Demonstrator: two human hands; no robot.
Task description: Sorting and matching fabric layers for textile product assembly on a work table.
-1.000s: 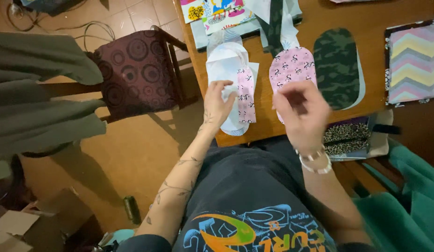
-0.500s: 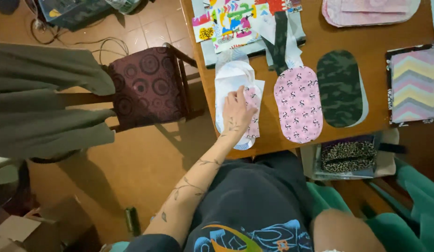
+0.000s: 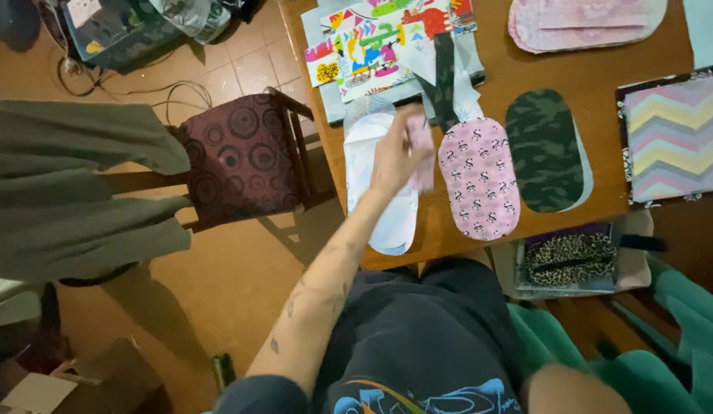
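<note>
The left hand (image 3: 395,153) pinches a small pink fabric piece (image 3: 422,157) above the white oval stack (image 3: 379,207) overhanging the counter (image 3: 502,69) edge; the right hand is out of view.

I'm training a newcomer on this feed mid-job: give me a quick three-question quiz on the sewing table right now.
1. True or false: the left hand holds a pink fabric piece over the white oval stack.
2. Which oval lies right of the pink printed oval? A) camouflage oval B) striped C) plain red
3. What stands left of the wooden table?

Key: 1 true; 2 A; 3 a chair with a maroon patterned seat.
</note>
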